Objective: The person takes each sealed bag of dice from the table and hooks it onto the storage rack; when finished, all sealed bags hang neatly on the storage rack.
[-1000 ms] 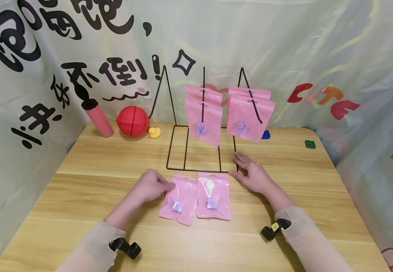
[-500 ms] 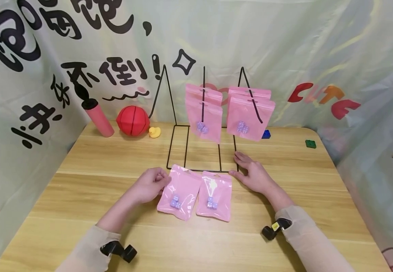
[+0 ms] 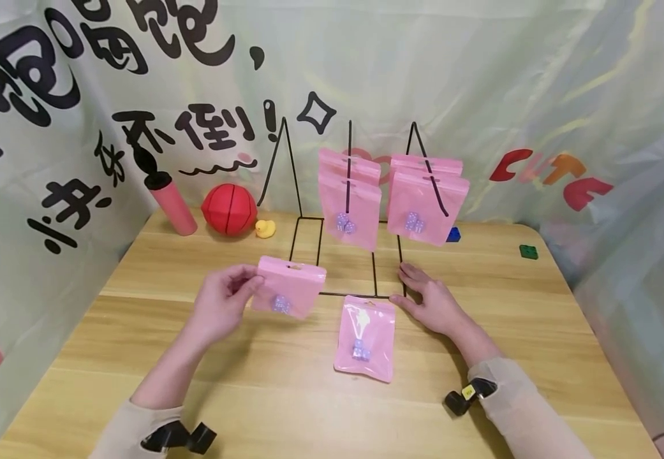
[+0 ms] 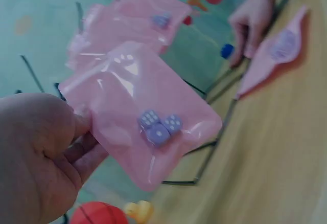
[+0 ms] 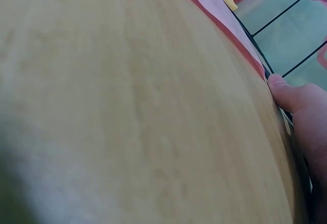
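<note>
My left hand [image 3: 224, 305] pinches a pink zip pouch [image 3: 294, 294] by its left edge, thumb in front, lifted off the table. Purple dice [image 4: 159, 127] show through the pouch's front in the left wrist view. A second pink pouch with dice [image 3: 369, 328] lies flat before the black wire rack [image 3: 375, 275]. At the rack's front right corner my right hand [image 3: 432, 305] rests, thumb by the front bar and fingers extended along the side bar. Several pink pouches hang on two rack hooks: one group in the middle [image 3: 360, 194], another on the right [image 3: 441, 191]. The left hook [image 3: 293, 162] bears none.
Behind, left of the rack, stand a pink cylinder with a black top [image 3: 173, 207], a red ball [image 3: 229, 209] and a yellow toy duck [image 3: 265, 229]. A blue block [image 3: 453, 234] and a green block [image 3: 529, 252] lie to the right. A printed curtain encloses the table.
My left hand has picked its pouch up from the table and raised it toward the rack's left side, tilting it upright. The right hand stays at the rack corner; the head view has shifted slightly.
</note>
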Available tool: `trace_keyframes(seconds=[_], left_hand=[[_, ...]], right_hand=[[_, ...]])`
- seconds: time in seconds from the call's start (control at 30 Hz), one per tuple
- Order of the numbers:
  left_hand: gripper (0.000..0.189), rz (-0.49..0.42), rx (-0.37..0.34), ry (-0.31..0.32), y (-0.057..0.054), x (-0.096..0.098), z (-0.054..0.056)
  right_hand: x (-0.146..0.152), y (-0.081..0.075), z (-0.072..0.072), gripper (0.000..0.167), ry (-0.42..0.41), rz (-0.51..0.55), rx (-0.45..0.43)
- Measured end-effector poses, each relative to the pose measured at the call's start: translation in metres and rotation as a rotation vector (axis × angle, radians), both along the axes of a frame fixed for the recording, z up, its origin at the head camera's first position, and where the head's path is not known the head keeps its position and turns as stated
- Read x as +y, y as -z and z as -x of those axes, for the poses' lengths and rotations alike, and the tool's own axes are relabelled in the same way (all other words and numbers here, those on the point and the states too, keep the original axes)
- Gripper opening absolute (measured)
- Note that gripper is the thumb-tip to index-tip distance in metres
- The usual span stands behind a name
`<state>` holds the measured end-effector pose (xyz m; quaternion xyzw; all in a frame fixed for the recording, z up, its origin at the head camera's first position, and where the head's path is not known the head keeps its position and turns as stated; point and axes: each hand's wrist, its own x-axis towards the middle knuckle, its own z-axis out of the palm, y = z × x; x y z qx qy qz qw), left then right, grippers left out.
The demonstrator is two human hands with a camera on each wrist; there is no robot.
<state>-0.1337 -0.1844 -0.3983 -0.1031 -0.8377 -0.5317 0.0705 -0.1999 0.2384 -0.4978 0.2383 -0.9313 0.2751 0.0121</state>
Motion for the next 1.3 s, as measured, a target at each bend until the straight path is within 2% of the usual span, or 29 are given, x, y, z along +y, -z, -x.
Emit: trace_keyframes(seconds=[0.13, 0.27, 0.37, 0.5, 0.73, 1.0, 1.3], left_hand=[[0.009, -0.064, 0.088, -0.063, -0.020, -0.007, -0.005], [0.011, -0.147, 0.149, -0.096, -0.041, -0.011, -0.006], [0.014, -0.211, 0.170, -0.109, -0.053, -0.012, -0.004], [0.017, -0.264, 0.173, -0.133, -0.062, -0.013, 0.001], [0.023, -0.249, 0.130, -0.174, -0.063, -0.013, 0.013], [0.027, -0.266, 0.079, -0.177, -0.058, -0.010, 0.031], [0.027, -0.298, 0.091, -0.177, -0.058, -0.005, 0.059]], right_hand=[[0.000, 0.001, -0.002, 0.070, 0.004, 0.001, -0.010], [-0.001, 0.000, -0.003, 0.070, 0.013, 0.001, -0.013], [-0.001, 0.000, -0.004, 0.070, 0.016, 0.003, -0.009], [-0.001, 0.001, -0.003, 0.070, 0.018, 0.005, -0.003], [0.000, 0.002, -0.002, 0.072, 0.023, 0.000, -0.015], [-0.002, 0.000, -0.002, 0.071, 0.026, 0.001, -0.017], [-0.001, 0.000, -0.002, 0.069, 0.014, 0.010, 0.012]])
